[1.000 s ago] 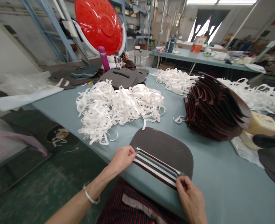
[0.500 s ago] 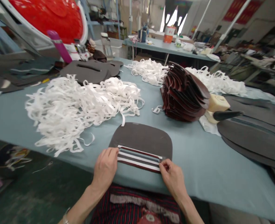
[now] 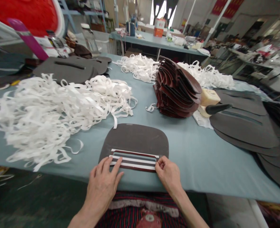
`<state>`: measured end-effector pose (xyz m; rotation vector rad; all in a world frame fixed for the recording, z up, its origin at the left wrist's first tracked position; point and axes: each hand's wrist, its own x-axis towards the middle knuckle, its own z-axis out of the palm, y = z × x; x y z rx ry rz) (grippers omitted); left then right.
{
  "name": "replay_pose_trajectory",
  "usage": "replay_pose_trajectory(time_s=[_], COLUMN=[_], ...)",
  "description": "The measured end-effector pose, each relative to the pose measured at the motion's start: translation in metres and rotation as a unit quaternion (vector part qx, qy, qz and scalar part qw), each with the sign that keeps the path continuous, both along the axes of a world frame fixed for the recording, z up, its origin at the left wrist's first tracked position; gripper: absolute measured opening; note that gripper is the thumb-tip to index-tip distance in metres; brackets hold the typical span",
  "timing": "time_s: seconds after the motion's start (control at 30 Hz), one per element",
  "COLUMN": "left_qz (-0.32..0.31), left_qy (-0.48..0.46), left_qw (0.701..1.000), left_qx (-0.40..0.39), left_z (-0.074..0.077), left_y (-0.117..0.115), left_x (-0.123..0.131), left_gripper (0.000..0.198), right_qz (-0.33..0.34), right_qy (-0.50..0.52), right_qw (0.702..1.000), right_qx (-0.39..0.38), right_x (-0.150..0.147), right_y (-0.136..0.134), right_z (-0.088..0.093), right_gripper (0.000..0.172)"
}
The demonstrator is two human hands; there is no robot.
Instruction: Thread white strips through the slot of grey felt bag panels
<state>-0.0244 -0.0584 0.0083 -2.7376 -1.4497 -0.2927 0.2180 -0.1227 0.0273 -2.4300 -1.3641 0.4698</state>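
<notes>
Starting far left, a big tangle of white ribbon (image 3: 47,120) spills over the blue-grey cloth of the worktop (image 3: 189,164), thin flat loops curling right up to the near edge. Behind it lie dark grey slotted panels (image 3: 68,67).

Into the middle now: the left hand (image 3: 102,190) is open and flat, fingers spread, with its fingertips (image 3: 113,166) down on the left end of a band of white and maroon strips (image 3: 133,161). That band runs side to side across the lower part of a rounded dark panel (image 3: 133,139), a matte, felt-like piece, though it's hard to be sure from here. The panel sits just short of the worktop's near edge, with a narrow margin of cloth in front.

At the band's right end is the right hand (image 3: 168,175), fingers curled in against the strips; whether it's truly pinching one, I can't quite tell.

Further right, cloth stretches away to a fanned stack of maroon panels (image 3: 175,88), a cream foam block (image 3: 208,96), a black tapered handle (image 3: 216,109) and broad grey panels (image 3: 244,120) at the far right.
</notes>
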Motion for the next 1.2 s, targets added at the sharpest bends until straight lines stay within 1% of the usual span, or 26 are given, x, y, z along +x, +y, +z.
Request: replay_pose_trajectory(time_s=[0.07, 0.13, 0.2, 0.27, 0.33, 0.37, 0.47, 0.53, 0.6, 0.7, 0.8, 0.87, 0.9, 0.97, 1.07, 1.13, 1.2], left_qz=[-0.013, -0.026, -0.027, -0.025, -0.03, -0.034, -0.038, -0.038, -0.045, -0.041, 0.013, 0.047, 0.051, 0.036, 0.008, 0.007, 0.009], left_qy=[-0.026, -0.055, -0.079, -0.095, -0.108, -0.115, -0.148, -0.181, -0.221, -0.266, -0.289, -0.304, -0.309, -0.313, -0.313, -0.313, -0.314], left_qw=[1.0, 0.998, 0.996, 0.995, 0.993, 0.993, 0.988, 0.982, 0.972, 0.957, 0.951, 0.945, 0.943, 0.941, 0.94, 0.941, 0.941], left_qx=[0.008, 0.019, 0.026, 0.027, 0.021, 0.015, -0.007, -0.031, -0.066, -0.104, -0.108, -0.111, -0.115, -0.127, -0.132, -0.128, -0.125], left_z=[-0.006, -0.012, -0.016, -0.017, -0.016, -0.015, -0.012, -0.01, -0.008, -0.007, -0.005, -0.003, -0.002, 0.0, 0.002, 0.002, 0.002], left_y=[-0.001, -0.001, 0.003, 0.009, 0.018, 0.023, 0.036, 0.043, 0.046, 0.049, 0.051, 0.052, 0.053, 0.054, 0.056, 0.057, 0.058], left_x=[0.003, 0.005, 0.006, 0.006, 0.006, 0.006, 0.004, 0.002, -0.002, -0.006, -0.009, -0.012, -0.013, -0.017, -0.023, -0.025, -0.026], left_gripper=[0.043, 0.042, 0.038, 0.035, 0.032, 0.031, 0.029, 0.029, 0.028, 0.024, 0.015, 0.013, 0.013, 0.012, 0.013, 0.014, 0.013], right_qz=[0.003, 0.029, 0.095, 0.185, 0.249, 0.264, 0.263, 0.255, 0.255, 0.264, 0.268, 0.274, 0.278, 0.291, 0.317, 0.313, 0.302], right_qy=[-0.034, -0.084, -0.123, -0.133, -0.13, -0.127, -0.099, -0.067, -0.057, -0.111, -0.18, -0.21, -0.222, -0.23, -0.206, -0.181, -0.163], right_qw=[0.999, 0.996, 0.986, 0.968, 0.952, 0.947, 0.951, 0.954, 0.955, 0.953, 0.944, 0.937, 0.933, 0.926, 0.921, 0.925, 0.93], right_qx=[-0.011, 0.007, 0.054, 0.102, 0.124, 0.129, 0.131, 0.139, 0.14, 0.102, 0.064, 0.06, 0.061, 0.069, 0.094, 0.114, 0.129], right_x=[-0.002, -0.008, -0.017, -0.029, -0.04, -0.044, -0.044, -0.036, -0.027, -0.018, -0.019, -0.02, -0.02, -0.018, -0.016, -0.019, -0.029], right_y=[-0.001, 0.0, 0.003, 0.01, 0.018, 0.021, 0.029, 0.032, 0.035, 0.042, 0.05, 0.054, 0.055, 0.056, 0.053, 0.054, 0.058], right_z=[-0.001, -0.002, -0.003, -0.005, -0.008, -0.01, -0.013, -0.015, -0.016, -0.019, -0.022, -0.023, -0.023, -0.021, -0.018, -0.018, -0.019], right_gripper=[0.011, 0.01, 0.019, 0.029, 0.031, 0.028, 0.019, 0.02, 0.02, 0.016, 0.014, 0.014, 0.015, 0.015, 0.014, 0.011, 0.012])
